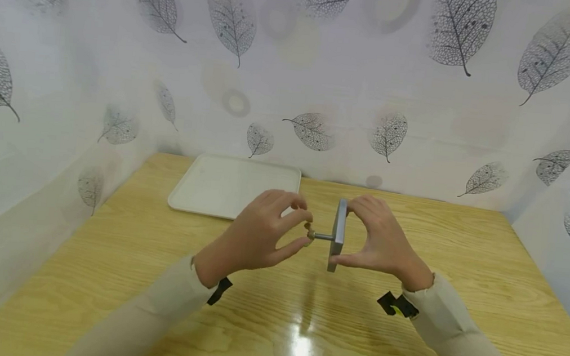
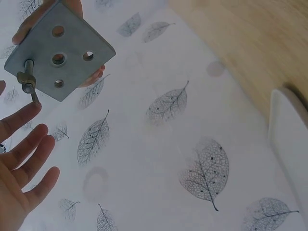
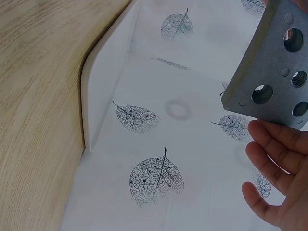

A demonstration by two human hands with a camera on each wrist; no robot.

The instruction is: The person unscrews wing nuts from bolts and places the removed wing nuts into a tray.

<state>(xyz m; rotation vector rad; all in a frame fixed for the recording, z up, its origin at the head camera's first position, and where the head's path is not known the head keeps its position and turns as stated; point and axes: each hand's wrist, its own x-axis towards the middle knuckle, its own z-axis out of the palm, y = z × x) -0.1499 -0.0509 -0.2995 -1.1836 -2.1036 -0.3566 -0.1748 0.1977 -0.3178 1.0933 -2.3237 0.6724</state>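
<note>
Above the worktop's (image 1: pixel 136 255) middle, you hold the plate (image 1: pixel 338 233) upright, your right fingers (image 1: pixel 365 206) spread wide and gripping opposite edges. Your left fingers (image 1: pixel 298 219) pinch the wing nut (image 1: pixel 311 234) on the bolt (image 1: pixel 324 237) jutting sideways from the plate. Near the worktop's far left corner, along the far edge, lies the tray (image 1: pixel 233 185).

Parts covered, cropped or too small to read.
In the head view, the metal plate (image 1: pixel 340 222) stands edge-on, its holes (image 2: pixel 58 31) hidden; the left grip (image 1: pixel 265 233) covers a corner of the tray (image 1: pixel 235 188), and the shape of the brass fitting (image 1: pixel 311 235) is too small to tell. The plate hides much of the right grip (image 1: pixel 384 237) in the left wrist view, while the right wrist view's edge crops the plate.
</note>
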